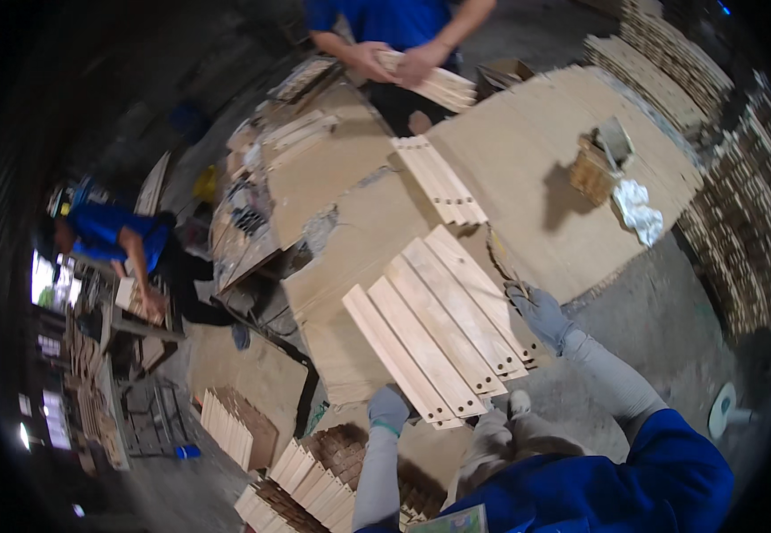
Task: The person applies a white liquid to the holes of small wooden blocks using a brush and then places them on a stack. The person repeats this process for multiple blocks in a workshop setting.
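Gloves, grey and knitted, cover both of the person's hands at a row of five pale wooden slats (443, 324) lying side by side on the brown board-covered desk (528, 151). The slats' long axis runs from the near left, by the left hand (389, 406), up and away to the right. That left hand rests on the near end of the outermost slats, fingers curled over the ends; how firmly they grip, I cannot tell. The right hand (538, 315) sits at the right edge of the row, touching the last slat, fingers bent and half closed beside a thin dark strip whose kind is unclear.

A second, smaller row of slats (440, 180) lies farther along the desk. Near the far right edge stand a small woven basket (593, 169) and a crumpled white cloth (638, 211). Across the desk, a co-worker's hands (394, 62) hold a bundle of slats.
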`<state>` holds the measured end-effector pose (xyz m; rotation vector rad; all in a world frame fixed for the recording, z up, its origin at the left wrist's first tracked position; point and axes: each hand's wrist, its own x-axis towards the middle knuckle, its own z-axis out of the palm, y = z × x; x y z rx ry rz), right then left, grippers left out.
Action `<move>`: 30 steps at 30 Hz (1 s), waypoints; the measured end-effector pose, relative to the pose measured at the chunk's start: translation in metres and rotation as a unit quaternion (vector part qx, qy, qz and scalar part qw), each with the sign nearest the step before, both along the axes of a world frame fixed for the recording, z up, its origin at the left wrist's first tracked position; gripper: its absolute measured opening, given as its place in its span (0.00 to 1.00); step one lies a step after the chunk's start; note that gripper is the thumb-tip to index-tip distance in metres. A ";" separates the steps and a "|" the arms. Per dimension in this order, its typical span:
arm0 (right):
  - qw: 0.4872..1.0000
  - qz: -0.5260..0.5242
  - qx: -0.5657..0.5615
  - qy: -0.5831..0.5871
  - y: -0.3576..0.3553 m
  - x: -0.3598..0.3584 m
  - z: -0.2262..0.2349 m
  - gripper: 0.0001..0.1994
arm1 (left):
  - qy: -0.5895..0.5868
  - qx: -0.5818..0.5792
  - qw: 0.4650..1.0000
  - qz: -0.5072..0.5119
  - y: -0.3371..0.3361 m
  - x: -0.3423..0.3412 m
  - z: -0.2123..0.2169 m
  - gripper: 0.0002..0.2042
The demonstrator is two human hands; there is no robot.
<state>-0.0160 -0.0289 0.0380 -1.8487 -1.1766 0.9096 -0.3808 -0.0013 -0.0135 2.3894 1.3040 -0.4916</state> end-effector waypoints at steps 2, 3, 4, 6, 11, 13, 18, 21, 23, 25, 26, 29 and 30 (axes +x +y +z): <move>0.993 -0.061 -0.048 0.092 -0.019 0.007 0.010 0.17 | 0.021 0.019 0.992 -0.124 -0.020 -0.030 -0.025 0.09; 0.973 -0.126 0.100 0.167 -0.035 0.014 -0.004 0.18 | 0.028 0.053 0.968 -0.244 -0.024 -0.027 -0.021 0.08; 0.944 -0.194 0.125 0.236 -0.059 0.026 -0.010 0.19 | 0.043 0.031 0.957 -0.285 -0.034 -0.025 -0.012 0.08; 0.859 -0.301 0.177 0.374 -0.092 0.036 0.026 0.20 | -0.010 -0.027 0.934 -0.357 -0.072 -0.033 0.003 0.07; 0.777 -0.485 0.137 0.378 -0.187 0.088 -0.032 0.21 | -0.057 -0.103 0.890 -0.440 -0.137 0.007 -0.087 0.06; 0.745 -0.545 0.058 0.381 -0.219 0.094 -0.080 0.19 | -0.039 -0.118 0.878 -0.463 -0.129 0.052 -0.120 0.05; 0.704 -0.535 -0.182 0.430 -0.281 0.063 -0.214 0.17 | -0.006 -0.198 0.859 -0.472 -0.125 0.208 -0.226 0.08; 0.656 -0.557 -0.160 0.483 -0.316 0.034 -0.277 0.17 | 0.069 -0.336 0.923 -0.172 -0.143 0.317 -0.264 0.17; 0.596 -0.568 -0.169 0.541 -0.327 0.042 -0.284 0.16 | 0.113 -0.303 0.943 -0.083 -0.150 0.371 -0.282 0.24; 0.577 -0.544 -0.184 0.581 -0.340 0.048 -0.297 0.12 | 0.099 -0.288 0.951 -0.056 -0.146 0.400 -0.322 0.24; 0.562 -0.547 -0.189 0.591 -0.348 0.045 -0.311 0.11 | 0.082 -0.291 0.952 -0.055 -0.136 0.390 -0.375 0.24; 0.520 -0.563 -0.231 0.599 -0.368 0.031 -0.363 0.11 | 0.105 -0.238 0.962 -0.078 -0.113 0.440 -0.444 0.23; 0.503 -0.590 -0.203 0.599 -0.366 0.035 -0.370 0.12 | 0.120 -0.231 0.965 -0.015 -0.108 0.460 -0.458 0.22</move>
